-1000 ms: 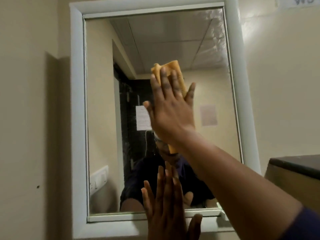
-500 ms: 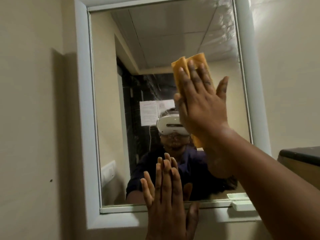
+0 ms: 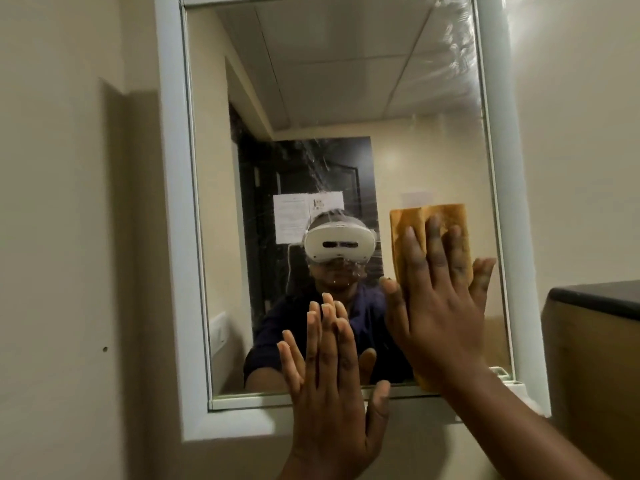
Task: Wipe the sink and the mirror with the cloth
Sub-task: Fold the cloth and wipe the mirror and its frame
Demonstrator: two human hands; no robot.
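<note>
**Cream wall, mirror wipe, cloth at lower right of the glass**

Cream-painted wall (image 3: 69, 202) fills the left side and carries on past the frame on the right. Mirror (image 3: 329, 98) hangs on it in a pale white frame (image 3: 169, 202), portrait format, top edge cut off by the view. Glass reflects a panelled ceiling, a dark doorway with paper sheets taped on it, and the person in a dark blue top wearing a white headset. Smear streaks show on the glass around the middle and in the upper right corner.

Dark-topped unit (image 3: 595, 299) sits low at the right edge, just beside the frame.

Right arm comes in from bottom right. Right hand (image 3: 440, 306) lies flat on the lower right part of the glass, fingers straight and spread, palm pressing the cloth (image 3: 408, 223) against the mirror. Grip state: released, flat press, nothing curled round the fabric. Cloth is orange-yellow, folded, its top edge sticking out above the fingertips and a bottom corner showing below the wrist near the frame's lower rail.

Left hand (image 3: 332, 393) is flat as well, fingers straight and close together, palm over the lower rail, fingertips on the bottom of the glass. It holds nothing.
</note>
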